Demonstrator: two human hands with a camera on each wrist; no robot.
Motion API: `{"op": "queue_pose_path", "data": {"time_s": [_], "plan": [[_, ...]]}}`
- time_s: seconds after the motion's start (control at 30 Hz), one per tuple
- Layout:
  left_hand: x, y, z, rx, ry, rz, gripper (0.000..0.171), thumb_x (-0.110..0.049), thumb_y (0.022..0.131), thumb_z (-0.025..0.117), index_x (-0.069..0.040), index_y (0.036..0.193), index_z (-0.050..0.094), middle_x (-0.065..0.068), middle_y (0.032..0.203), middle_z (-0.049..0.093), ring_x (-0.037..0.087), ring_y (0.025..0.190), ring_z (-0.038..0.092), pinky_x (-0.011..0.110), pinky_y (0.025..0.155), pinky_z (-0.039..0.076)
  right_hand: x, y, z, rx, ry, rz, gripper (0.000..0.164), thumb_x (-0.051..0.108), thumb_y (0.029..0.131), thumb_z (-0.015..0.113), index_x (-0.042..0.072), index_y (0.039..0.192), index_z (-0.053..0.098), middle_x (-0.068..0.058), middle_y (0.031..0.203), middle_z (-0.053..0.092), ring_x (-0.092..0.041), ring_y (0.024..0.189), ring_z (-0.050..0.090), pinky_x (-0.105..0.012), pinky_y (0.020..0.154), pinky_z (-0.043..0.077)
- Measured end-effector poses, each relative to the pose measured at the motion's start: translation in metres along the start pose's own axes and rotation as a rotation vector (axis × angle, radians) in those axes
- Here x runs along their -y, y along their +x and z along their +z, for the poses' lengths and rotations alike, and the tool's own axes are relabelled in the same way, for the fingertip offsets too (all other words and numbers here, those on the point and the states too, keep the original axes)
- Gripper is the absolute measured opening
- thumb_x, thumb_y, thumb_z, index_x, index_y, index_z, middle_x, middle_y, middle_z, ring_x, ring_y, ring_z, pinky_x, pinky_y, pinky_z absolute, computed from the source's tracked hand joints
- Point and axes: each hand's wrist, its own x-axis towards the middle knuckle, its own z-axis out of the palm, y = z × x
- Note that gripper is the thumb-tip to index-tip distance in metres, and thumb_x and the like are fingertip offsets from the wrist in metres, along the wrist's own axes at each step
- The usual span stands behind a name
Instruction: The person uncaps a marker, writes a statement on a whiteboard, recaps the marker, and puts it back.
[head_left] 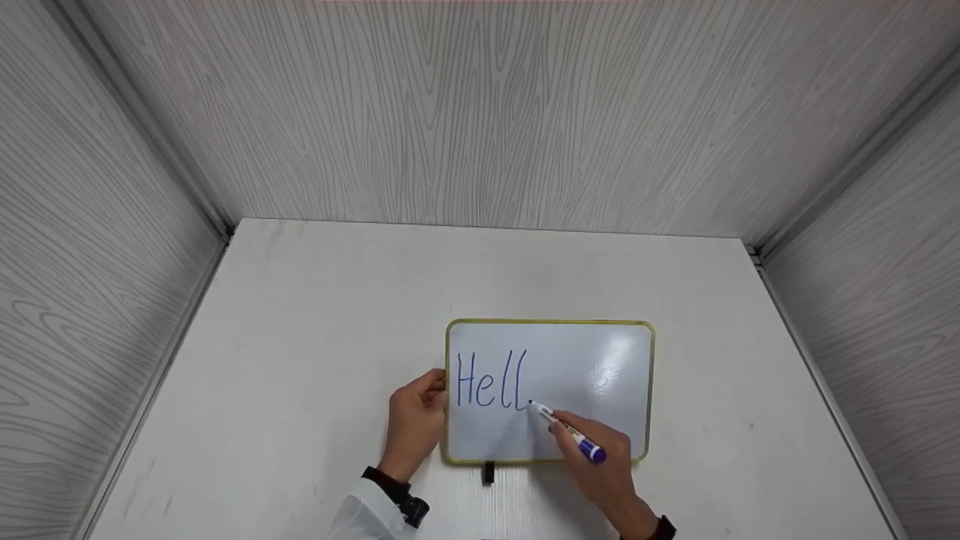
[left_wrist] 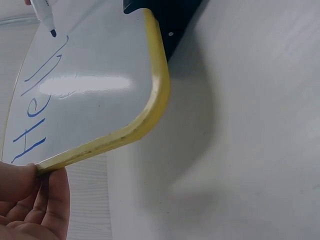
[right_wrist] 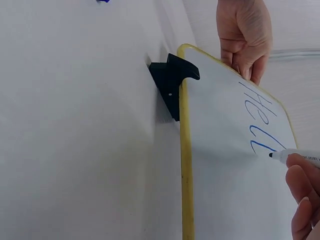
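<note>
A small whiteboard (head_left: 577,360) with a yellow frame bears the word part "Hell" in blue handwriting (head_left: 491,381). My left hand (head_left: 416,416) pinches the board's left edge; in the left wrist view the thumb (left_wrist: 17,181) lies on the front and the fingers curl behind. With my right hand (head_left: 604,465) I grip a white marker (head_left: 566,427) with a blue end, its dark tip close by the foot of the last "l". A black clip-like holder (right_wrist: 172,82) sits on the board's lower edge.
The board stands on a white tabletop (head_left: 315,322), nearer its front. Grey wood-grain panels (head_left: 480,112) enclose the table at the back and both sides. At the top of the right wrist view a small blue thing (right_wrist: 103,1) is cut off by the frame edge.
</note>
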Motion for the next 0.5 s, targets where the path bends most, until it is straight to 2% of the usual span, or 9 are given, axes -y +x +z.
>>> {"op": "queue_pose_path", "data": {"time_s": [0.1,0.17,0.27,0.5], "plan": [[0.0,0.0,0.0,0.003,0.012,-0.001,0.035,0.012,0.081,0.058,-0.01,0.105,0.07,-0.003,0.088,0.068,0.01,0.077,0.063,0.029,0.07,0.052,0.0,0.003,-0.002,-0.022,-0.044,-0.013,0.03,-0.015,0.065,0.076,-0.002,0.091,0.073,-0.009,0.082,0.072,-0.012,0.069,0.068,-0.017,0.064,0.052],[0.0,0.0,-0.001,0.001,0.018,-0.003,0.035,0.011,0.081,0.058,-0.011,0.105,0.07,-0.003,0.088,0.068,0.011,0.077,0.063,0.029,0.069,0.052,-0.009,0.003,-0.001,-0.028,-0.066,-0.03,0.032,-0.014,0.064,0.077,-0.001,0.093,0.073,-0.006,0.084,0.072,-0.011,0.07,0.068,-0.017,0.064,0.052],[0.001,0.0,-0.001,-0.003,0.016,0.004,0.035,0.012,0.081,0.059,-0.009,0.106,0.07,-0.001,0.089,0.068,0.011,0.079,0.063,0.03,0.071,0.052,-0.018,0.004,0.0,-0.038,-0.05,-0.064,0.034,-0.015,0.063,0.077,0.0,0.094,0.073,-0.007,0.084,0.072,-0.011,0.068,0.067,-0.017,0.06,0.051],[0.001,0.0,0.0,-0.005,0.015,0.002,0.035,0.013,0.08,0.06,-0.008,0.106,0.07,0.0,0.09,0.067,0.011,0.081,0.063,0.03,0.073,0.052,-0.036,0.001,0.003,-0.018,-0.057,-0.031,0.035,-0.005,0.072,0.077,0.011,0.103,0.073,0.003,0.092,0.072,-0.008,0.074,0.067,-0.018,0.063,0.051]]}}
